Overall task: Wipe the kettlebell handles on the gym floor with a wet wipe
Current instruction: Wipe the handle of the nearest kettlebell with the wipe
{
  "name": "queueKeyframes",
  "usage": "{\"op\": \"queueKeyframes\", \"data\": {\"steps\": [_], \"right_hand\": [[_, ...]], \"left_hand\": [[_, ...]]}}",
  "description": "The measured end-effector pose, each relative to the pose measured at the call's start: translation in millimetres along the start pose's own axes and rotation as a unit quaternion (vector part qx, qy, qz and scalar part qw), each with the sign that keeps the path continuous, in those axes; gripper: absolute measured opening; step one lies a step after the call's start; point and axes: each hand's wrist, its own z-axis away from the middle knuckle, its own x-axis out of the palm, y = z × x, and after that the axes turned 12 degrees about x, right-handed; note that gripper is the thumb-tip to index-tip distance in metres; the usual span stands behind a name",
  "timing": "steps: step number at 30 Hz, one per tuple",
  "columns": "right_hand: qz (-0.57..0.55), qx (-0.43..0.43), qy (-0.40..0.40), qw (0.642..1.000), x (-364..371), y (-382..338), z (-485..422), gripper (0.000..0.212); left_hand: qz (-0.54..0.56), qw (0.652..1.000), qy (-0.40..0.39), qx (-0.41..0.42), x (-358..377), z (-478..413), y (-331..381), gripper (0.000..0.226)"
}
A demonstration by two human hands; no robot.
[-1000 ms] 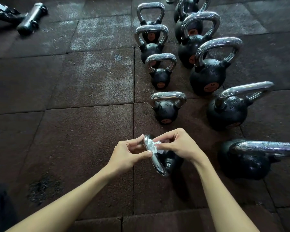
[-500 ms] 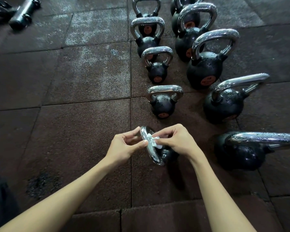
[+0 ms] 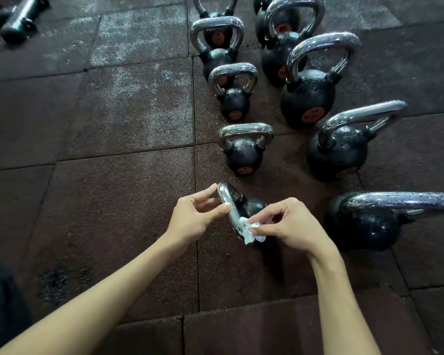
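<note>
At lower centre my left hand [image 3: 194, 217] pinches the chrome handle [image 3: 225, 197] of the nearest kettlebell [image 3: 254, 207] between thumb and curled fingers. My right hand [image 3: 291, 224] pinches a crumpled wet wipe [image 3: 249, 231] against the handle's lower end. More kettlebells [image 3: 244, 156] stand above in 2 rows.

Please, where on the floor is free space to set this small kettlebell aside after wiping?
The wide mats left of the small kettlebell column, below the black equipment, are bare. The mat between the forearms is also free. The right is crowded: the large kettlebells stand close to the small ones.
</note>
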Motion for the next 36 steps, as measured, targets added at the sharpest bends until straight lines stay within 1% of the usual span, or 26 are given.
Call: {"op": "queueKeyframes", "data": {"steps": [2, 4, 7, 9, 11, 14, 16, 17, 20, 22, 24, 25, 27, 31, 34, 36], "right_hand": [[-0.011, 0.022, 0.020, 0.999, 4.2, 13.6, 2.0, 0.021], [-0.013, 0.039, 0.040, 0.998, 9.6, 22.5, 3.5, 0.022], [-0.040, 0.021, 0.052, 0.998, 16.0, 18.9, 5.5, 0.017], [-0.052, 0.008, 0.049, 0.997, 18.1, 14.8, 4.1, 0.015], [-0.050, 0.020, 0.049, 0.997, 19.2, 18.2, 1.6, 0.015], [-0.017, 0.054, 0.061, 0.997, 18.1, 30.8, 2.7, 0.019], [-0.005, 0.058, 0.059, 0.997, 15.6, 32.5, 5.2, 0.020], [-0.008, 0.054, 0.069, 0.996, 14.6, 29.7, 4.4, 0.020], [-0.071, 0.017, 0.163, 0.984, 18.4, 13.7, -10.7, 0.019], [-0.106, -0.001, 0.209, 0.972, 31.2, 0.2, -27.1, 0.020], [-0.112, -0.011, 0.236, 0.965, 47.5, -9.1, -44.5, 0.019], [-0.112, -0.013, 0.234, 0.966, 54.6, -11.1, -51.5, 0.019], [-0.089, -0.015, 0.227, 0.970, 65.4, -10.8, -60.1, 0.021], [0.013, -0.034, 0.260, 0.965, 79.0, -1.8, -63.6, 0.032], [0.068, -0.047, 0.272, 0.959, 82.5, -3.8, -67.9, 0.028], [0.081, -0.050, 0.273, 0.957, 82.3, -10.1, -70.5, 0.024]], "left_hand": [[-0.005, 1.000, -0.003, 0.001, -3.5, -1.3, -0.4, 0.068], [-0.002, 1.000, -0.010, -0.001, -9.2, -0.5, -2.1, 0.065], [0.004, 1.000, -0.016, -0.003, -13.3, 0.0, -2.6, 0.063], [0.015, 1.000, -0.012, -0.006, -12.0, -0.6, -2.2, 0.067], [0.022, 1.000, -0.006, -0.011, -11.7, -1.9, -1.5, 0.071], [0.019, 1.000, -0.010, -0.017, -13.6, -2.8, -2.0, 0.065], [0.016, 1.000, -0.014, -0.019, -14.3, -1.6, -2.6, 0.063], [0.014, 1.000, -0.016, -0.019, -14.4, -0.7, -3.3, 0.063], [0.004, 1.000, -0.016, -0.016, -15.5, 0.8, -3.7, 0.063], [-0.006, 1.000, -0.017, -0.011, -17.2, 0.7, -4.5, 0.063], [-0.013, 1.000, -0.017, -0.011, -19.1, 1.3, -5.3, 0.063], [-0.015, 1.000, -0.019, -0.010, -20.3, 1.6, -6.5, 0.063], [-0.016, 1.000, -0.021, -0.008, -23.9, 2.2, -9.5, 0.065], [-0.017, 1.000, -0.021, -0.014, -31.6, 1.3, -11.3, 0.073], [-0.014, 1.000, -0.021, -0.015, -32.7, 0.1, -14.6, 0.068], [-0.015, 0.999, -0.023, -0.016, -32.4, -0.1, -15.7, 0.065]]}}
